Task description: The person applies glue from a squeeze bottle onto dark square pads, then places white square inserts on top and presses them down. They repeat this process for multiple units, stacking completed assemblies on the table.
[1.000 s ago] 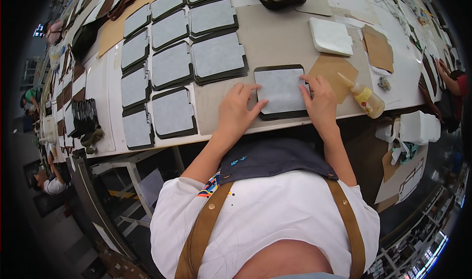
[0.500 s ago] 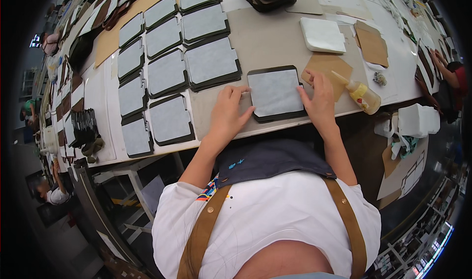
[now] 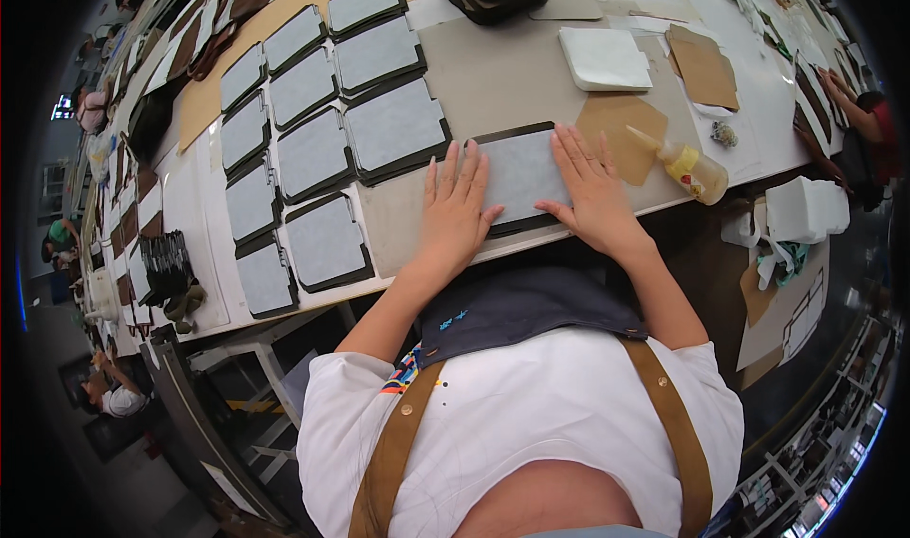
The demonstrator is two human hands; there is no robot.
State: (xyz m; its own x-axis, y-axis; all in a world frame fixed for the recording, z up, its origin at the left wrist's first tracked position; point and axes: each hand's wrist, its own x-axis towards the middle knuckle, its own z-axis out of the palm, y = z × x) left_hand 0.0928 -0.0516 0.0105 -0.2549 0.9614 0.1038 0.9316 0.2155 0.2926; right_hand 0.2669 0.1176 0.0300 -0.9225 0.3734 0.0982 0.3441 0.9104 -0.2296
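Grey panel with black border lies by the front edge of the table, and from where I stand the left hand is laid along its left edge and the right hand over its right part, fingers straight, slightly spread, grasping nothing. Rightward, near the same edge, is a yellowish bottle.

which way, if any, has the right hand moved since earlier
Yes, leftward, judged against the bottle: the right hand has shifted farther onto the grey sheet from its right edge.
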